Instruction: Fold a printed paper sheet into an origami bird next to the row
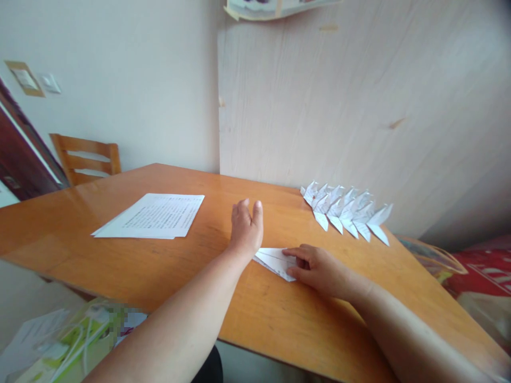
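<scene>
A folded piece of white printed paper point(275, 260) lies on the orange wooden table point(159, 266). My left hand point(246, 226) lies flat with fingers stretched out, its heel pressing on the paper's left end. My right hand point(317, 268) rests on the paper's right part, fingers curled and pinching its edge. A row of several finished folded paper shapes point(346, 210) lies farther back to the right, against the pale wooden panel.
A stack of printed sheets point(154, 215) lies at the left of the table. A wooden chair point(85, 157) stands behind the table's far left corner. Bags and a red item point(485, 271) sit off the table's right edge; cables and packaging lie at lower left.
</scene>
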